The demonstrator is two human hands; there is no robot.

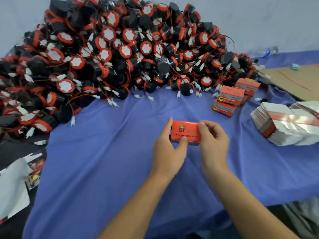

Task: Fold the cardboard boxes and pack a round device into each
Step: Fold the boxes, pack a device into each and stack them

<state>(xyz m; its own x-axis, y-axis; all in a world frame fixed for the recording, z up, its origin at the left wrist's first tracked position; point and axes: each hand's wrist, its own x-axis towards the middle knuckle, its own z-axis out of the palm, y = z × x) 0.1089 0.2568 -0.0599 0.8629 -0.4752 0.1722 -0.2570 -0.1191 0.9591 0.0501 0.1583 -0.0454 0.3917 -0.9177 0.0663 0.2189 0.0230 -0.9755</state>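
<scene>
One box (186, 130) over open cloth (112, 152), ends in left grip (166, 152), right grip (214, 144).

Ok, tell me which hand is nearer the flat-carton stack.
Right. The right hand grips the right end of the red box, toward the stack; the left hand grips its left end, farther off.

Two bare forearms reach in from the near edge, angled toward each other, with the wrists close together. The left hand (168, 149) grips the left end of a small red box (187, 131), its thumb pressed on the near face and its fingers up along the end. The right hand (213, 144) grips the right end with curled fingers, one fingertip on the top corner. The hands do not touch.
</scene>
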